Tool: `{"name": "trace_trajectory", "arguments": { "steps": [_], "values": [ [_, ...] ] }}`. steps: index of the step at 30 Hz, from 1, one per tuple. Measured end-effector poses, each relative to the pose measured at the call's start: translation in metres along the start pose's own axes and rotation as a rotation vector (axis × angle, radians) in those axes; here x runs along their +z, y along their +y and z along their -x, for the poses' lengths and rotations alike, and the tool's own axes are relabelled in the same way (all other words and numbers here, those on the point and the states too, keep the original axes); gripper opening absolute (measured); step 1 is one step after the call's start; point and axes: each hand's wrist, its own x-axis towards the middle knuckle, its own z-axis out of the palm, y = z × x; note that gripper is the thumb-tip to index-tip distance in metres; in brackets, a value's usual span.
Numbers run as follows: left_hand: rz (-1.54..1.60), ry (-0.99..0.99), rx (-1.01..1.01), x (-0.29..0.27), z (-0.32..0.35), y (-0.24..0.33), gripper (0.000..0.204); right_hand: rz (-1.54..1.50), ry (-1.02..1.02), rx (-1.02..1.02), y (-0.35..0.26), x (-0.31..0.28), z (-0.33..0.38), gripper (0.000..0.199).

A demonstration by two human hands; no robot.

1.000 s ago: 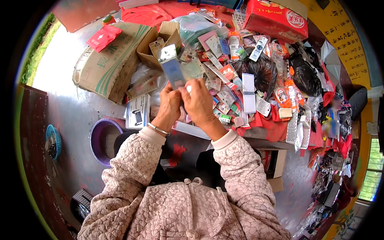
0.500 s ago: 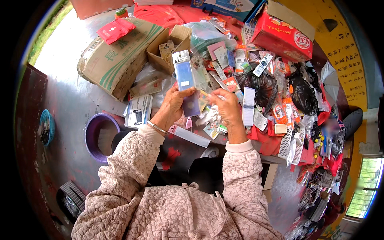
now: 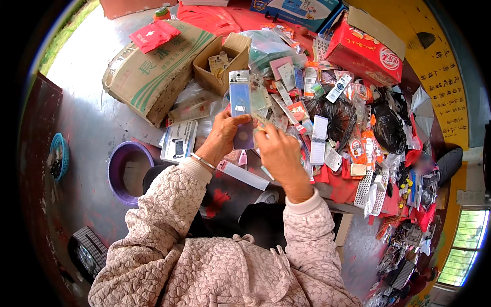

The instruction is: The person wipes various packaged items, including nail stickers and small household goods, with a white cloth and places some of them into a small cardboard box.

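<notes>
My left hand [image 3: 223, 135] grips a flat, narrow blue-and-purple package [image 3: 240, 95] in a clear sleeve with a hang tab, held upright over the near edge of the heaped goods. Its thumb lies across the front, just below a small white label. Close against the package's right side is my right hand [image 3: 282, 156], fingers closed in a pinch. A thin pale-yellow sliver shows at its fingertips; what it is I cannot make out. Below my hands lies a long white packet [image 3: 243, 174] with a pink end.
Cardboard boxes [image 3: 158, 71] stand at the far left, and a red printed carton [image 3: 364, 48] at the far right. Between them are piled small packets and black plastic bags [image 3: 337, 120]. A purple basin [image 3: 128, 174] and a blue basket [image 3: 60, 156] sit to the left.
My right hand has moved left and turned over, bringing its fingertips to the package's side. The crumpled whitish material beneath it no longer shows. My left hand keeps its hold.
</notes>
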Motion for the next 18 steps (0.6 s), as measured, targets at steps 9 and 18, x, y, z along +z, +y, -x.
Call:
{"name": "trace_trajectory", "arguments": {
  "steps": [9,18],
  "values": [
    [-0.264,-0.184,0.110,0.018,0.005,-0.013,0.017,-0.693,0.645,0.465,0.031,-0.001,-0.010,0.016],
    [0.003,-0.082,-0.002,-0.001,0.000,-0.010,0.021,-0.356,0.137,0.348,0.048,0.026,0.007,0.022]
  ]
}}
